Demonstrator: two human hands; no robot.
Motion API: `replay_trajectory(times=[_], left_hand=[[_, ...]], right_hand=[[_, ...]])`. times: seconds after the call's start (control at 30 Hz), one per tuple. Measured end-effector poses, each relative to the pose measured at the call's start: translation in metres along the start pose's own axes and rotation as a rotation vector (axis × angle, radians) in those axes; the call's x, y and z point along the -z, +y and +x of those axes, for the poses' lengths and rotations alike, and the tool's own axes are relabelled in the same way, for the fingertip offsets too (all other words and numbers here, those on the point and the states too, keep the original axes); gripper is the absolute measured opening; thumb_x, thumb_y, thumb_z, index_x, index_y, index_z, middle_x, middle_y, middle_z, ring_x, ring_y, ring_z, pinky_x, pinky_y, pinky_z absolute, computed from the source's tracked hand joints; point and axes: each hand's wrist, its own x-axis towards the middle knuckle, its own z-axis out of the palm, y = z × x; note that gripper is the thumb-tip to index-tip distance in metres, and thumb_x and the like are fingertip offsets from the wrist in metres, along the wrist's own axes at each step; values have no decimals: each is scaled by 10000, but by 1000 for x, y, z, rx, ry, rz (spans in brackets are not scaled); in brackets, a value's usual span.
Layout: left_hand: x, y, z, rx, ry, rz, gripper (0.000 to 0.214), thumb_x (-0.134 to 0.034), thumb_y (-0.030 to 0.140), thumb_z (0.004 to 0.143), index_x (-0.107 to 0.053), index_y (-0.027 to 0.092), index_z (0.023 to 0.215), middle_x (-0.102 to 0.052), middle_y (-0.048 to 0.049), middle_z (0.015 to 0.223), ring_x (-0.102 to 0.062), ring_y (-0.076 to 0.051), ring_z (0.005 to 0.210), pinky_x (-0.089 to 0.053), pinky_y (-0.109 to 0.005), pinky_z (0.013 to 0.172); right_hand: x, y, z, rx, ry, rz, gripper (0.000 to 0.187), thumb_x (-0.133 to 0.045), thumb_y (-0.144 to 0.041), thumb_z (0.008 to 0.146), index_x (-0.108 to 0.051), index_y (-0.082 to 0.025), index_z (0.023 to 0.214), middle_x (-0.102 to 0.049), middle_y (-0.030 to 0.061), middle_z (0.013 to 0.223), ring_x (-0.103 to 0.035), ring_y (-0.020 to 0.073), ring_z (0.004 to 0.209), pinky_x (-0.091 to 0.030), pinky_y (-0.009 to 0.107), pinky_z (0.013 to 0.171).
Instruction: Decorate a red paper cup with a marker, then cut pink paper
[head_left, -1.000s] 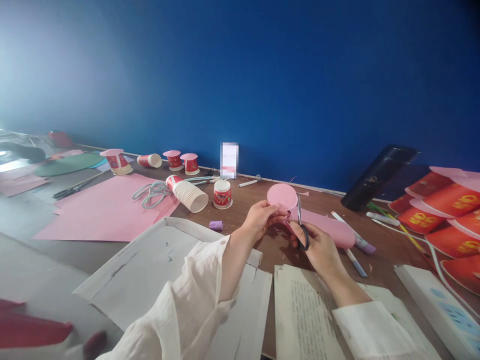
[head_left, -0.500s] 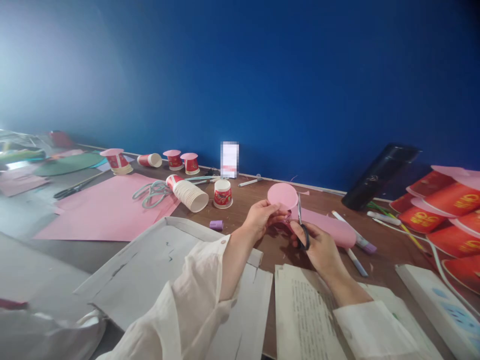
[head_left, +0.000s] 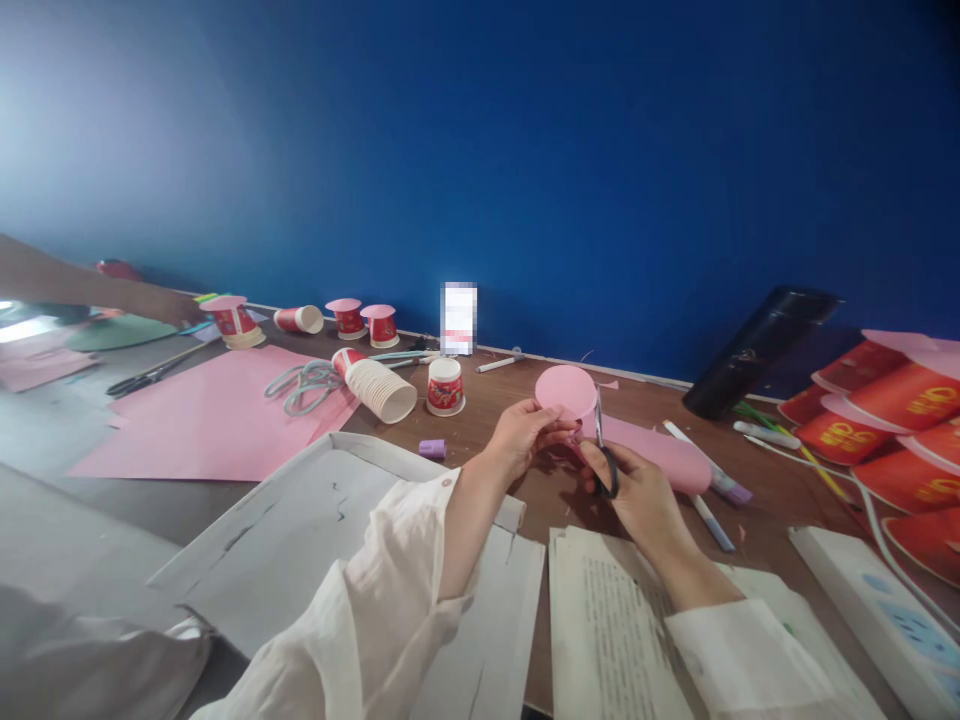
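My left hand [head_left: 521, 432] pinches the lower edge of a round pink paper disc [head_left: 565, 391], holding it up above the brown table [head_left: 495, 420]. My right hand [head_left: 634, 490] grips black-handled scissors [head_left: 602, 445], whose blades point up along the disc's right edge. A rolled pink paper sheet [head_left: 660, 460] lies just behind my right hand. An upturned red paper cup [head_left: 445, 388] stands left of the disc.
A stack of paper cups [head_left: 379, 387] lies on its side by a large pink sheet [head_left: 202, 415]. Several red cups sit at the right [head_left: 885, 420], with markers [head_left: 712, 480] and a black cylinder [head_left: 757, 350]. Printed pages [head_left: 622, 620] lie in front. Another person's arm [head_left: 90, 290] reaches in far left.
Another person's arm has come into view at the far left, reaching toward the cup there. My hands, the disc and the scissors have barely moved.
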Motion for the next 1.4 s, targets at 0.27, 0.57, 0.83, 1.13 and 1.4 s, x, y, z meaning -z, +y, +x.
replay_trajectory(times=[0.27,0.57,0.83,1.13,1.4], left_hand=[[1,-2,1,-8,-7,-13,73,-705,109,827,-637,99,802,-723,-82,698,-697,-130,643,-561,-226,672],[0,0,-1,-10,-7,-15,91,-716,126,827,-633,99,801,-718,-84,697,-692,-122,631,-565,-213,659],[-2,3,-4,-7,-12,-7,59,-692,115,844,-639,94,830,-721,-87,715,-700,-121,650,-554,-186,628],[-2,2,-4,2,-20,-6,48,-676,111,856,-643,92,827,-720,-88,714,-694,-123,654,-554,-213,666],[-4,4,-6,2,-16,1,59,-629,90,879,-646,94,822,-721,-81,715,-687,-115,651,-553,-217,685]], right_hand=[[0,-3,-1,-20,12,15,532,-655,-685,761,-742,-182,910,-636,3,588,-571,167,570,-454,267,545],[0,-4,-2,-8,59,-18,528,-660,-688,748,-745,-183,878,-653,12,590,-594,181,601,-457,275,572],[-1,-3,-1,-14,56,-26,564,-650,-693,753,-754,-172,943,-663,16,609,-597,186,621,-467,281,604],[0,-4,-2,3,64,-39,563,-643,-711,747,-749,-173,876,-659,21,589,-601,192,599,-467,287,577],[0,-3,-2,-20,57,-17,553,-660,-690,752,-751,-175,932,-672,18,609,-615,191,608,-471,282,575]])
